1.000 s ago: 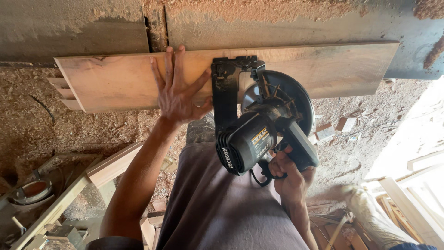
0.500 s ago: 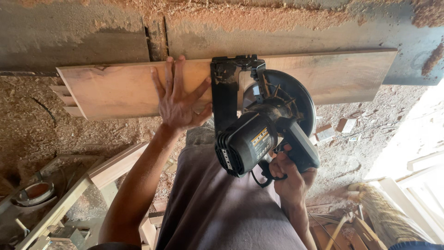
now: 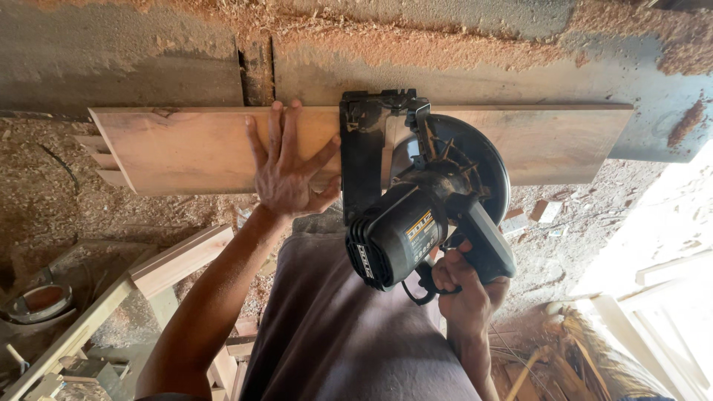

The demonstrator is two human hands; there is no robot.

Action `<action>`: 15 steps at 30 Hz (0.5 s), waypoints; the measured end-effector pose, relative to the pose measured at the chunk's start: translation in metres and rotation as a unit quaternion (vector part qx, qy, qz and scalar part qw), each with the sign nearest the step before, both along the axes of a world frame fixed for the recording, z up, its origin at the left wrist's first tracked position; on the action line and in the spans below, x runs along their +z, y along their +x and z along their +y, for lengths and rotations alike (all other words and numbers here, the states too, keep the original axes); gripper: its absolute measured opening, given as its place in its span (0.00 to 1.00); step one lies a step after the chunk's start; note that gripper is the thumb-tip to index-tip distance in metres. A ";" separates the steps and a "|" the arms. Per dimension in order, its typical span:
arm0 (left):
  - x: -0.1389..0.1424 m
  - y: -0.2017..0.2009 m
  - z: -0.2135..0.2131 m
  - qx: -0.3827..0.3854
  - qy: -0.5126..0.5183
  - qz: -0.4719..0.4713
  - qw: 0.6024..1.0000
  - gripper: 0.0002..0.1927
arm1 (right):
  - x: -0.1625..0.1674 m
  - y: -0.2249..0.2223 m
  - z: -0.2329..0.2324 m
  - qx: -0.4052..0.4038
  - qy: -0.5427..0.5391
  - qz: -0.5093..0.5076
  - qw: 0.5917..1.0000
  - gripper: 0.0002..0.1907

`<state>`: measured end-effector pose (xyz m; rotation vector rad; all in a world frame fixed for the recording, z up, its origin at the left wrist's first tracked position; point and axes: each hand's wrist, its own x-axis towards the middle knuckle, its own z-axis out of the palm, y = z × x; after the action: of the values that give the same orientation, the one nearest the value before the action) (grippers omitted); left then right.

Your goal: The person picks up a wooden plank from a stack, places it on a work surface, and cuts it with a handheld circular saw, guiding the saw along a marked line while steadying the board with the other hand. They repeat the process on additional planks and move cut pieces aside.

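Plank [image 3: 186, 148] runs left-right along the workbench's [image 3: 134, 67] near edge; left hand [image 3: 286, 167] splayed flat on it, right hand [image 3: 464, 286] gripping the circular saw [image 3: 416, 208], apparently set crosswise.

The left hand [image 3: 290, 169] lies flat, palm down, fingers spread toward twelve o'clock, its bare forearm running back toward seven, while the right hand [image 3: 464, 286], at four o'clock of it, is curled in a closed fist-grip.
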<state>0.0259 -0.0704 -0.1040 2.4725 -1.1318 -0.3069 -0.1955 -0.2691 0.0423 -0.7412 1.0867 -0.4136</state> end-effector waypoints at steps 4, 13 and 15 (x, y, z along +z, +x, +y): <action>-0.001 0.002 -0.001 -0.003 0.010 0.004 1.000 0.30 | 0.002 0.007 -0.002 -0.009 -0.007 0.018 1.000 0.09; -0.008 0.003 -0.002 -0.004 0.036 0.007 0.999 0.30 | 0.003 0.019 -0.006 -0.003 -0.018 0.007 1.000 0.09; -0.007 0.004 -0.002 -0.004 0.017 0.005 1.000 0.30 | 0.003 0.022 -0.008 -0.005 -0.015 0.005 1.000 0.09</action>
<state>0.0294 -0.0721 -0.1112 2.4946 -1.1426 -0.3432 -0.1739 -0.2766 0.0457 -0.7645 1.0968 -0.4355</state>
